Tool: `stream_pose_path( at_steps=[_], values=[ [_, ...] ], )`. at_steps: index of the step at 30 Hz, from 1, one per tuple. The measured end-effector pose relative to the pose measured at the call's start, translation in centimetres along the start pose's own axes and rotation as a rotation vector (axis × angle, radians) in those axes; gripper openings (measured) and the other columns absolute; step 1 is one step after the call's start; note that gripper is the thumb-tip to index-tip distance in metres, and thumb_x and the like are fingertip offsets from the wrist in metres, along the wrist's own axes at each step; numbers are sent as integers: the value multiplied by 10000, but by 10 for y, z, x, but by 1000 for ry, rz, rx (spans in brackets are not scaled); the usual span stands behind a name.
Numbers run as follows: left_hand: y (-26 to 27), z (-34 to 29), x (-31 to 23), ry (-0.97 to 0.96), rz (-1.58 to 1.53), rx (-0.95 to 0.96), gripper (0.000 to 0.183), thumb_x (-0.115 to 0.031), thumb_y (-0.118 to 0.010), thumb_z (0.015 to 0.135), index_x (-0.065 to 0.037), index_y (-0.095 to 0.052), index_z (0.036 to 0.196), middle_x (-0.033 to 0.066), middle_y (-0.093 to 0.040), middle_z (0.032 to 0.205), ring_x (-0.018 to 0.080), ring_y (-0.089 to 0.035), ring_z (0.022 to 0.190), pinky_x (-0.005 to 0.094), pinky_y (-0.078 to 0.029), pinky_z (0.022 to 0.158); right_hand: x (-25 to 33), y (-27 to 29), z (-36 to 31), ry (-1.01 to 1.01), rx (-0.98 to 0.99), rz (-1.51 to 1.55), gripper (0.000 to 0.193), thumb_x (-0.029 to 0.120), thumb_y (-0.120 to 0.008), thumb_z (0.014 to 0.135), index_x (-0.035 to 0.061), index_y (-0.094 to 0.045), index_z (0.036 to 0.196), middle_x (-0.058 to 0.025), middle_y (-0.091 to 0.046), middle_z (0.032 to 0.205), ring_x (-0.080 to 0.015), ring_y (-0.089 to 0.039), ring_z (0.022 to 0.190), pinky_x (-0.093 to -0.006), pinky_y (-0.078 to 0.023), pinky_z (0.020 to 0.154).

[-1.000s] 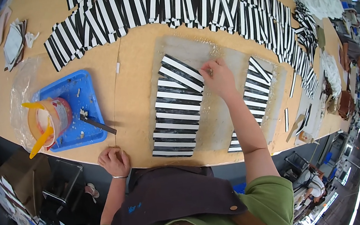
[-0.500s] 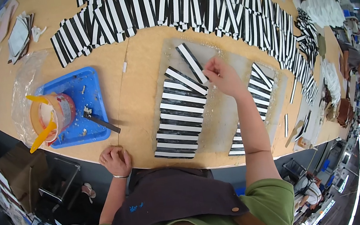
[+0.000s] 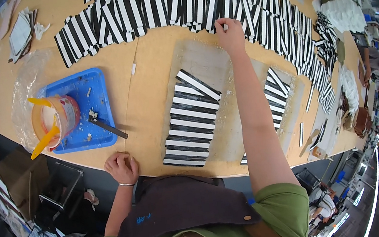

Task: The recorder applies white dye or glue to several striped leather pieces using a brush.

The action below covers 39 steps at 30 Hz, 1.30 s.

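My right hand reaches to the near edge of the long row of black-and-white strips, thumb and forefinger pinched on the lower end of one strip. Below it on the table lies a grey board. A stack of similar strips lies side by side at its left part, the top one slanting. Another such group at its right is partly covered by my forearm. My left hand rests at the table's front edge, fingers loosely curled, with nothing visible in it.
Left on the table sits a blue tray with a tub, yellow-handled tools and a dark flat stick. Crumpled clear plastic lies beside it. Loose strips lie to the right. Other people are beyond the table.
My right hand has moved up and away from the grey board to the long row, taking the slanted strip with it. My left hand has stayed put.
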<state>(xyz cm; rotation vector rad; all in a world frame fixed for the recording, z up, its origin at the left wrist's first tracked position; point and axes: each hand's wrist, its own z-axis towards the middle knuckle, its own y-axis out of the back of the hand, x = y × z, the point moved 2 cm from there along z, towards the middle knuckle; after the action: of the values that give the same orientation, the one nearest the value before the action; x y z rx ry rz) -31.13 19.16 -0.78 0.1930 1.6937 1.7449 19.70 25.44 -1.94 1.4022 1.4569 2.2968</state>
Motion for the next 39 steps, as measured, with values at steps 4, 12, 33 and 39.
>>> stream_pose_path(
  at_steps=[4,12,33,39],
  values=[
    [-1,-2,2,25,9,-12,216,-208,-627,729,-133,-557,919,90,-527,1002,300,-475,935,437,-327,853,23,26,-80,-23,319,-176,117,212,-683,795,112,-666,854,-87,-596,882,-295,-604,793,-372,-486,713],
    [-3,0,2,-1,27,-13,212,-209,-624,737,-131,-558,923,91,-527,1005,298,-477,938,433,-326,853,29,38,-144,-69,361,-206,161,260,-728,761,118,-663,802,-74,-596,889,-273,-613,784,-379,-495,700],
    [-2,-3,4,21,11,-13,222,-199,-632,717,-137,-564,919,86,-526,998,295,-471,933,426,-319,845,54,35,-131,99,534,-325,146,238,-689,804,108,-630,833,-81,-575,932,-268,-607,777,-385,-492,666],
    [-1,0,2,2,11,-6,215,-189,-624,739,-124,-555,932,97,-521,995,298,-466,941,432,-320,855,43,28,-141,-15,504,-290,144,239,-697,795,115,-638,841,-74,-568,944,-287,-605,802,-395,-502,701]
  ],
)
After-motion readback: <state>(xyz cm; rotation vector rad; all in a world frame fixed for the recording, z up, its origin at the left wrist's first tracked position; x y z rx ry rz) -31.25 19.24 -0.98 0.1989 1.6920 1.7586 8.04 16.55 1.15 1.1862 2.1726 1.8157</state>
